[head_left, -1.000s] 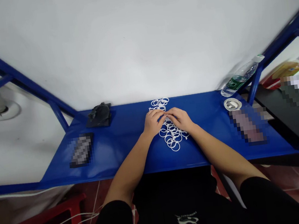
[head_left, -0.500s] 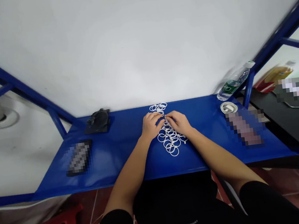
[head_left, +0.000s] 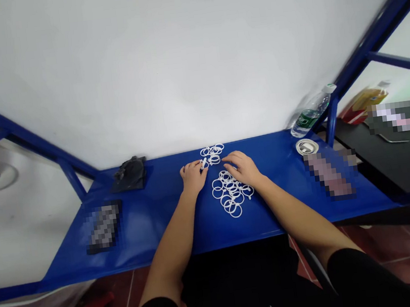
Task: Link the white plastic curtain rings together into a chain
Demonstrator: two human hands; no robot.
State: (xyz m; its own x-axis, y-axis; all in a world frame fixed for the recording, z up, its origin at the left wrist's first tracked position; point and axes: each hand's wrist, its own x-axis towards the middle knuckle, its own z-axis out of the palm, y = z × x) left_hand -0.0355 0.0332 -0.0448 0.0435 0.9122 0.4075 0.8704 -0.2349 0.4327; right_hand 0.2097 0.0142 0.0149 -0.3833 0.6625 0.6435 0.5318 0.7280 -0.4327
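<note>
My left hand [head_left: 193, 177] is closed at the fingertips on a thin white plastic ring [head_left: 206, 165] with a small tab. My right hand [head_left: 245, 170] hovers to the right with thumb and fingers apart and nothing visible between them. Between and below the hands lies a heap of loose white rings [head_left: 229, 201], several of them overlapping. Farther back, near the wall, a smaller cluster of similar rings [head_left: 212, 150] rests on the blue table [head_left: 154, 224].
At the table's left are a black plastic bag [head_left: 130, 174] and a blurred-out dark object [head_left: 105, 226]. To the right stand a water bottle [head_left: 314, 110], a coiled white cable [head_left: 306, 147] and a blurred-out pinkish item [head_left: 329, 175]. A white wall [head_left: 187, 66] closes off the back.
My hands have parted: the left moved left with a ring at its fingertips, and the right opened. More rings show in the back cluster. The camera view has shifted slightly.
</note>
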